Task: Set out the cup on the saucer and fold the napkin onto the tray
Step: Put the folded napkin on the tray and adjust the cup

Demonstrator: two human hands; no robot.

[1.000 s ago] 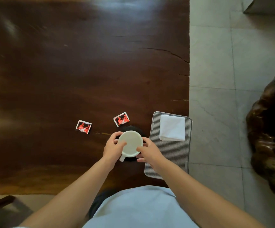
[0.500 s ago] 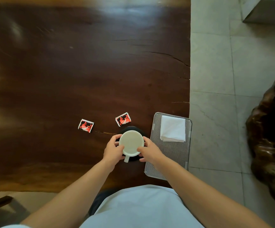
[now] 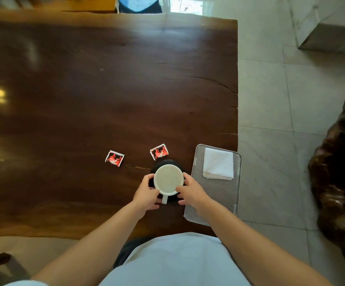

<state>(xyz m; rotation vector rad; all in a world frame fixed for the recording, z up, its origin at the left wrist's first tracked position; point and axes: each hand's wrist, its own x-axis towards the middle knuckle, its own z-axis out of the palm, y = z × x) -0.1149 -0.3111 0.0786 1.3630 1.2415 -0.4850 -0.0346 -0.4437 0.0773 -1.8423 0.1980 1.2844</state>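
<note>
A white cup (image 3: 168,179) stands on a black saucer (image 3: 167,162) near the table's front edge, its handle pointing toward me. My left hand (image 3: 146,193) grips the cup's left side and my right hand (image 3: 190,190) its right side. Most of the saucer is hidden under the cup and my fingers. A folded white napkin (image 3: 218,163) lies on the far half of a striped wire tray (image 3: 217,199) just right of the saucer.
Two red sachets (image 3: 114,158) (image 3: 159,151) lie on the dark wooden table (image 3: 105,89) left of and behind the saucer. The table's right edge runs beside the tray, with tiled floor (image 3: 270,100) beyond. A dark carved wooden object (image 3: 340,172) stands at far right.
The cup's handle has turned from pointing down-left to pointing straight toward me. Both hands stay on the cup. The view has tilted up, showing the table's far edge.
</note>
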